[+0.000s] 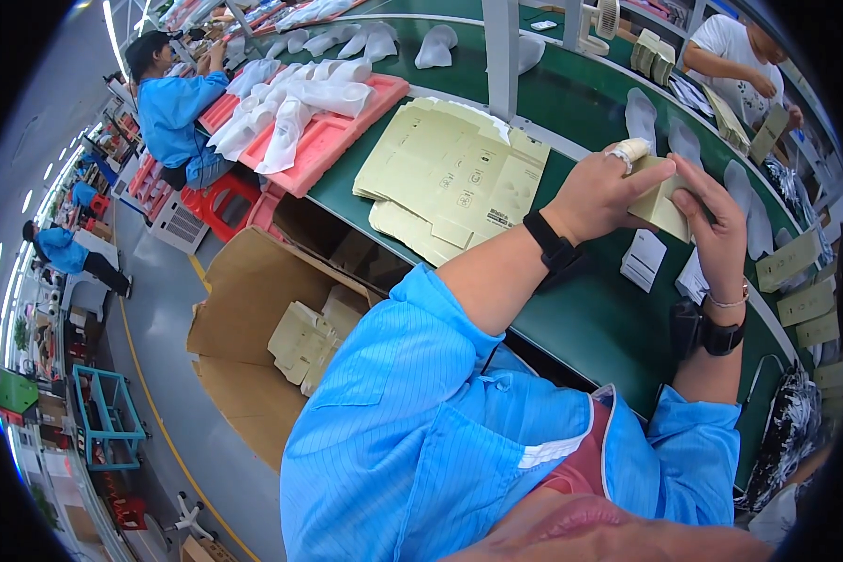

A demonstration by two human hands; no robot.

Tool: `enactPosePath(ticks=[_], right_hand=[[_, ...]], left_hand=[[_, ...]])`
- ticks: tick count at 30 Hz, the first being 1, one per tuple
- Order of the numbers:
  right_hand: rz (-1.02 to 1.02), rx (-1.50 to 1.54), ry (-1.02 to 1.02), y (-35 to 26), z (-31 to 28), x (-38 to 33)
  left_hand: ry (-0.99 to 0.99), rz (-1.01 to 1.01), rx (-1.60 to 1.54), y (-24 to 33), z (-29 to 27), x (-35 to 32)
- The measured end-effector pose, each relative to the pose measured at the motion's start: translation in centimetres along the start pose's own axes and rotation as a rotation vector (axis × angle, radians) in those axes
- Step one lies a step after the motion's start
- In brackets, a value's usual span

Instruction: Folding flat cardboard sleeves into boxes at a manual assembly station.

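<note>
Both hands are raised over the green work surface, gripping one small pale yellow-green carton between them. From the left side, my left hand closes its fingers on the carton; one finger wears a pale cover. My right hand wraps the carton's other side, with fingers on its upper edge. Just below the hands lie a stack of white folded papers and more white papers, partly behind my right wrist. A pile of flat, unfolded cartons rests left of my left forearm.
An open cardboard box with flattened cartons stands at my left. Beyond it, pink trays hold white-wrapped items. A metal post rises ahead. Wrapped pieces and upright cartons line the right. Co-workers sit at far left and far right.
</note>
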State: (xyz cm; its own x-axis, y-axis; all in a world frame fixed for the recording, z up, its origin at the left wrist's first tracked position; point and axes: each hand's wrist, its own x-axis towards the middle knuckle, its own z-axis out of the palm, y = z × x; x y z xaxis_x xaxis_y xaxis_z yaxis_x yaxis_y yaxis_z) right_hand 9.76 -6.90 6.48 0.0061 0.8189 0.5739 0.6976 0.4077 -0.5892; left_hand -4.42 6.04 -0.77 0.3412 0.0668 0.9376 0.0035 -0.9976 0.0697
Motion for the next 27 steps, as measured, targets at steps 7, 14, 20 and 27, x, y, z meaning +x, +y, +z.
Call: enactPosePath(ticks=[7, 14, 20, 27], right_hand=[[-0.152, -0.318, 0.081, -1.4, 0.6, -0.6], [-0.105, -0.349, -0.314, 2.2, 1.1, -2.5], [0.243, -0.375, -0.653, 6.9, 2.4, -4.7], [0.157, -0.273, -0.706, 9.4, 1.3, -4.8]], left_hand=[[0.087, -0.163, -0.046, 0.0, 0.1, 0.4], [-0.022, -1.151, -0.95, -1.8, 0.2, -0.2], [0.068, -1.026, -0.828, -3.4, 1.0, -0.7], [0.042, -1.077, -0.818, -2.6, 0.5, 0.0]])
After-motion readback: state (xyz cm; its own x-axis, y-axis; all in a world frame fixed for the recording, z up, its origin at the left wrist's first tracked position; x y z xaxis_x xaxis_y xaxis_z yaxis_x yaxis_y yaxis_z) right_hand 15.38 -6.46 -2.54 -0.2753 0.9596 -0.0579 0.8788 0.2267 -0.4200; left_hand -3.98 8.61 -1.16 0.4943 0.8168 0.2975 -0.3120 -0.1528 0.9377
